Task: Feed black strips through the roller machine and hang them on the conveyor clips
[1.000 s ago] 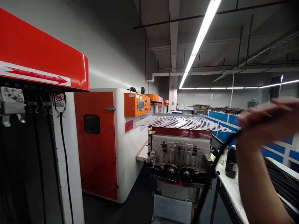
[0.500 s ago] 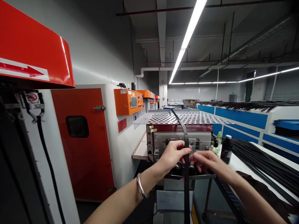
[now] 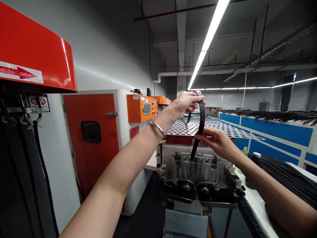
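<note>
possibly the black strap [image 3: 202, 119], pinched in left grip [image 3: 186, 101] and right grip [image 3: 215, 138] before the perforated sheet [image 3: 180, 128], could snag its edge if slackened.

The camera sat on the person's head and looked forward, past the left hand [image 3: 185, 101] and right hand [image 3: 216, 138]. A machine [image 3: 182, 170] was quite near, the far wall [image 3: 232, 98] well behind.
</note>
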A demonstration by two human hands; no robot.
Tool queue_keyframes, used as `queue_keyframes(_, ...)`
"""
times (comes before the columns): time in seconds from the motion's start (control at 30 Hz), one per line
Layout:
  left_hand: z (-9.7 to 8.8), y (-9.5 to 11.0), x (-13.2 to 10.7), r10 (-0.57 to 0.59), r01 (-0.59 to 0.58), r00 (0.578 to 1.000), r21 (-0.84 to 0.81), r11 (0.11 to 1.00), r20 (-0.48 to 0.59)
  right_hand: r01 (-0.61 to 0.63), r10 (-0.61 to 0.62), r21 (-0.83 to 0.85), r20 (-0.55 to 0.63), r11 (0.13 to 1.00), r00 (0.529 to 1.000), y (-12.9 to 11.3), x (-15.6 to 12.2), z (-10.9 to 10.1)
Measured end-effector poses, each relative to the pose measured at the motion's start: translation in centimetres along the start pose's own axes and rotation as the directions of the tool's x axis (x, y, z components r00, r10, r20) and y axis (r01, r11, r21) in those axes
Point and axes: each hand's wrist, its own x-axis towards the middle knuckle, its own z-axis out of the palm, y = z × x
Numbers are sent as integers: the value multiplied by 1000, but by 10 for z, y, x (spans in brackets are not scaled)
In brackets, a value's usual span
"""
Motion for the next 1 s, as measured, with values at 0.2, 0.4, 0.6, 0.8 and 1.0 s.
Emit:
queue_keyframes(0.2,11,-11,-10,33,-28,997,73,997,-68,40,-38,-60,45,997,998,20,3,7)
queue_keyframes(0.4,20,-32,-36,64,-41,985,145,989,-160,4,-6,52,45,999,999,26,-2,19)
queue_keyframes(0.6,20,-51,-46,36,-12,988,163,987,-148,-5,0,51,97,999,995,36,-7,33)
queue_keyframes(0.8,16,-66,-52,32,-8,985,144,989,-171,12,-9,-21,134,1000,991,46,-12,40)
queue_keyframes(1.0,16,-70,-52,19,1,984,110,994,-175,52,-38,-143,103,988,994,44,-13,33)
